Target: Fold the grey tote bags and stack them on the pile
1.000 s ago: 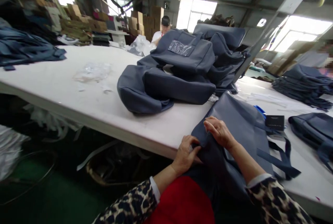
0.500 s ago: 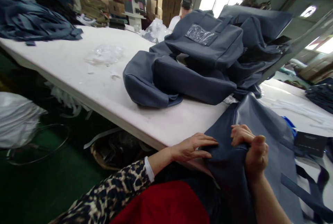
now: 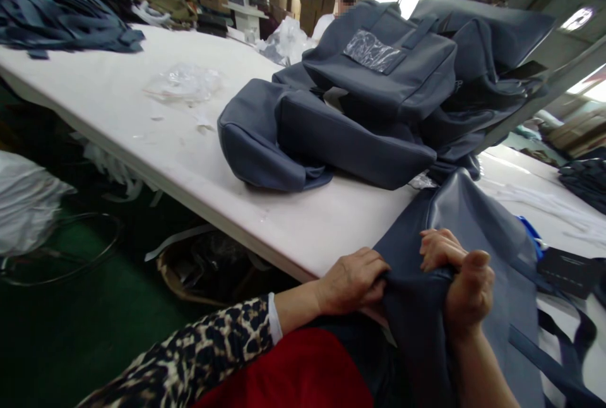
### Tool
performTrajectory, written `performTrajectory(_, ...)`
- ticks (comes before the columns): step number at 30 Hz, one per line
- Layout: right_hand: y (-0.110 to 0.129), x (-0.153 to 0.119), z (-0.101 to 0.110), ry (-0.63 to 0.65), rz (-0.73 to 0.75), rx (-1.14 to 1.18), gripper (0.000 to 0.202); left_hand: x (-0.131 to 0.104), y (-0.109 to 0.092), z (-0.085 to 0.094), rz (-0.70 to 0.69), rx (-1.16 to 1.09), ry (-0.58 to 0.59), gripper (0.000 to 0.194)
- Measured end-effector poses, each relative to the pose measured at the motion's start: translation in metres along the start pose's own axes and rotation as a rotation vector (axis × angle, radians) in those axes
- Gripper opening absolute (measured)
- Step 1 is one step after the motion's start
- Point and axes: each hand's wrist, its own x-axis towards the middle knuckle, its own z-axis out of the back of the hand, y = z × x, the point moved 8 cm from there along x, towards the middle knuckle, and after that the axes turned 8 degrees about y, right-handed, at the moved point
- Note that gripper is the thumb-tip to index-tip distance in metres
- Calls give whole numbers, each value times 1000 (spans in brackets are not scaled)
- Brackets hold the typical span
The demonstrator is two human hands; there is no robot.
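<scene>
A dark blue bag (image 3: 492, 256) of smooth, leather-like material lies over the near table edge at the right, part of it hanging down. My left hand (image 3: 355, 278) is closed on the bag's left edge, pinching a fold of the material. Beside it, my right hand (image 3: 459, 278) grips a raised edge of the same bag, fingers curled over it and thumb up. The fingertips of both hands are partly hidden by the material. Dark straps (image 3: 552, 357) trail from the bag on the right.
Several dark blue bags (image 3: 360, 136) are piled on the white table (image 3: 189, 155). Clear plastic (image 3: 184, 81) lies left of them, and blue strips (image 3: 61, 16) are heaped farther left. A black card (image 3: 570, 271) lies at the right. Under the table stands a box (image 3: 173, 285). A person (image 3: 324, 26) is behind the pile.
My left hand has gone from lying with extended fingers on the bag to closing on its edge. My right hand keeps its grip. The view has shifted slightly.
</scene>
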Motion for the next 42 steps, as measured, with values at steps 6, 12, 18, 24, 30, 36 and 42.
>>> performTrajectory(6, -10, 0, -35, 357, -19, -221, 30, -18, 30, 12, 173, -180, -233, 18)
performTrajectory(12, -19, -2, -48, 468, -90, -221, 30, -23, 22, 17, 111, -254, -128, 22)
performTrajectory(18, -32, -13, -79, 648, -58, -248, 42, -28, 0, -19, -80, -31, 144, 14)
performTrajectory(24, -28, -16, -54, 410, -67, -139, 41, -38, -3, -9, -126, -123, 137, 23)
performTrajectory(30, -19, -8, -34, 182, -53, 10, 47, -34, 10, 0, 23, -257, 45, 36)
performTrajectory(36, -39, -16, -70, 505, -137, -86, 44, -32, 9, -28, 71, -113, 141, 30)
performTrajectory(42, 3, -68, -12, 185, -334, -346, 39, -32, 9, -19, 86, -228, 68, 19)
